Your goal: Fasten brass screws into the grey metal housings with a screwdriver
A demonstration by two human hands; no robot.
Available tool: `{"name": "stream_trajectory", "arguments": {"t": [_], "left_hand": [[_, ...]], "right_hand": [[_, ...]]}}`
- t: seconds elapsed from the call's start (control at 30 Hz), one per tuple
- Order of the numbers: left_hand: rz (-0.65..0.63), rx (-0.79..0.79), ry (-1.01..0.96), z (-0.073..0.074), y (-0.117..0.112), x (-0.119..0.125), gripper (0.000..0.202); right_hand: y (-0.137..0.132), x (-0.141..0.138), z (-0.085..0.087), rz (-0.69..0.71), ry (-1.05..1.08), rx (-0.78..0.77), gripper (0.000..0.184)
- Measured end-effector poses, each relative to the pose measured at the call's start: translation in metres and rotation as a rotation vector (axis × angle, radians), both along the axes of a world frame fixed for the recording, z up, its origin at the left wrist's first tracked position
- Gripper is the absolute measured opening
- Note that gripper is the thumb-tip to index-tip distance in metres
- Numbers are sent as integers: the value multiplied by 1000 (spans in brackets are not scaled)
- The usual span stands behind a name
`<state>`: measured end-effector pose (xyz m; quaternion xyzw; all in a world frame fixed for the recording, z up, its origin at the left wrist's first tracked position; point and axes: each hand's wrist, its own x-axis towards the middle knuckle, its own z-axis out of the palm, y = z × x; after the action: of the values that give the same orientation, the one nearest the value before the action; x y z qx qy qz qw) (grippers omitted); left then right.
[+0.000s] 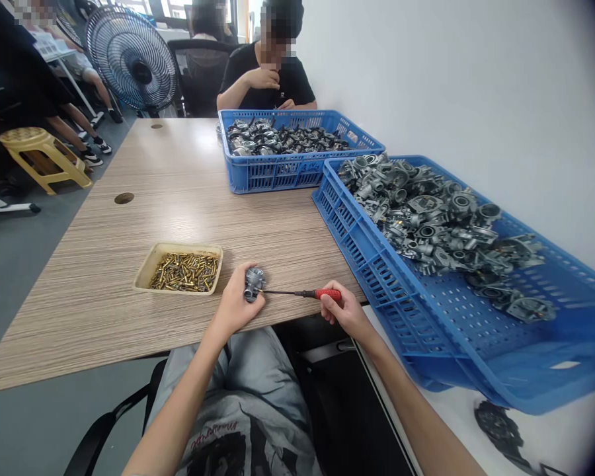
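My left hand [237, 302] is closed around a small grey metal carburetor body [254, 283], keeping it on the table near the front edge. My right hand [344, 309] grips the red handle of a screwdriver [328, 293]. Its long dark shaft points left, and the tip meets the side of the carburetor body close to my left thumb. A brass-coloured spot shows where the tip touches; its details are too small to make out. Left of my left hand stands a shallow cream tray [143, 271] holding many small brass jets [184, 272].
On my right, a blue crate [377, 284] holds a heap of grey carburetor bodies [426, 218]. Behind it another blue crate [277, 173] contains similar parts. Across the wooden table [178, 218] sits a person in a black shirt. A large fan [133, 59] and yellow stool [44, 155] stand beyond.
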<state>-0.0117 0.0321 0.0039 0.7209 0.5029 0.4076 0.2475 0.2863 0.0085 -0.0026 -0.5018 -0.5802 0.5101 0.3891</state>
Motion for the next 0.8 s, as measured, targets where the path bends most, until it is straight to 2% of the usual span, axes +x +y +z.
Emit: {"name": "stream_trajectory", "arguments": {"t": [0.2, 0.47, 0.8], "left_hand": [[-7, 10, 2, 0, 0, 0, 64], [-17, 23, 12, 0, 0, 0, 68], [-14, 21, 6, 0, -1, 0, 68]], "right_hand": [[-2, 0, 5, 12, 22, -21, 38], [0, 0, -1, -14, -5, 8, 37], [-1, 1, -1, 3, -3, 3, 35]]}}
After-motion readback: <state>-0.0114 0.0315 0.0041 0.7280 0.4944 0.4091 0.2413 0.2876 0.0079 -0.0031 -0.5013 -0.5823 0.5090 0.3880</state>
